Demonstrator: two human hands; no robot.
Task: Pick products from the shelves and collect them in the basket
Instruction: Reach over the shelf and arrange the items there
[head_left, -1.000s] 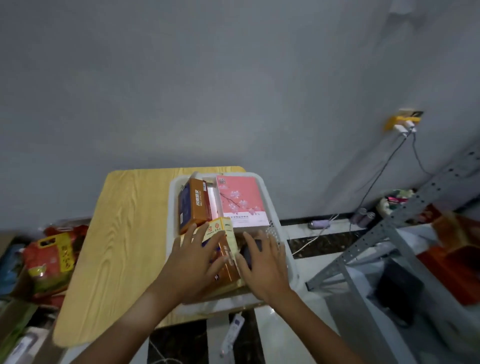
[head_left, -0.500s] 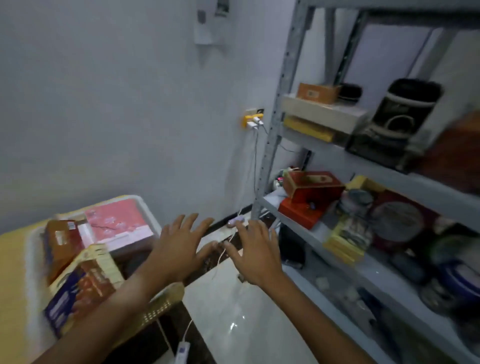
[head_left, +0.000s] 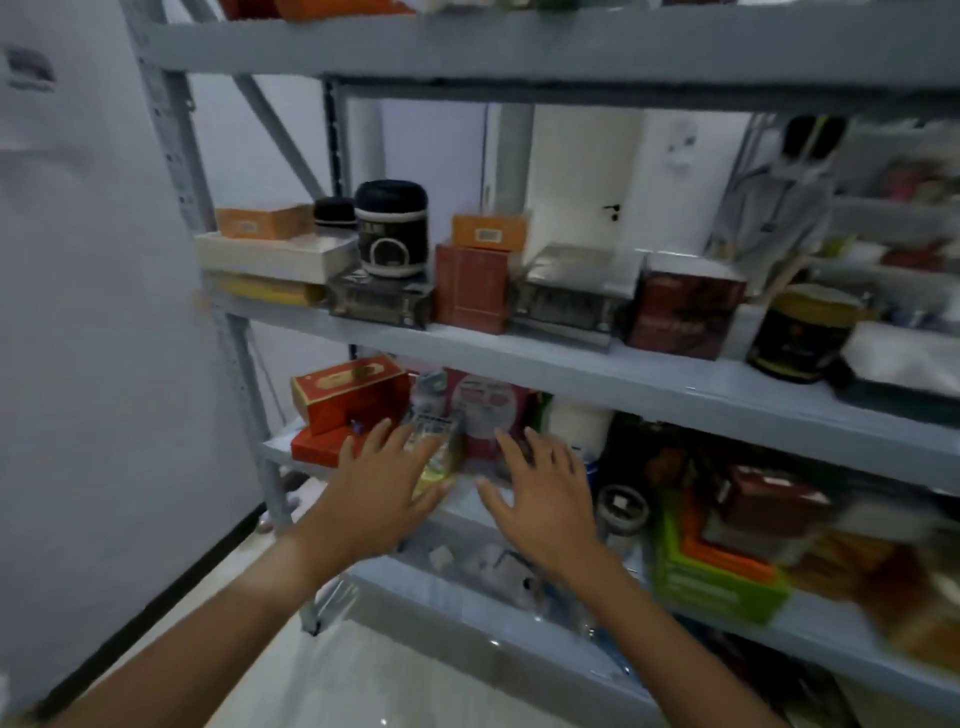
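Both my hands reach out side by side toward the grey metal shelf rack, fingers spread and holding nothing. My left hand hovers in front of a yellow-green packet and just right of a red box stacked on a flat red box on the lower shelf. My right hand is level with a pink-and-red package and left of a small glass jar. The basket is out of view.
The upper shelf carries a black jar, a tall red box, a dark red box and a black-and-gold tin. Green and orange boxes lie at lower right. A white wall stands on the left.
My view has swung right from the basket on the table to the shelf rack. Both hands left the basket empty and now stretch toward the lower shelf.
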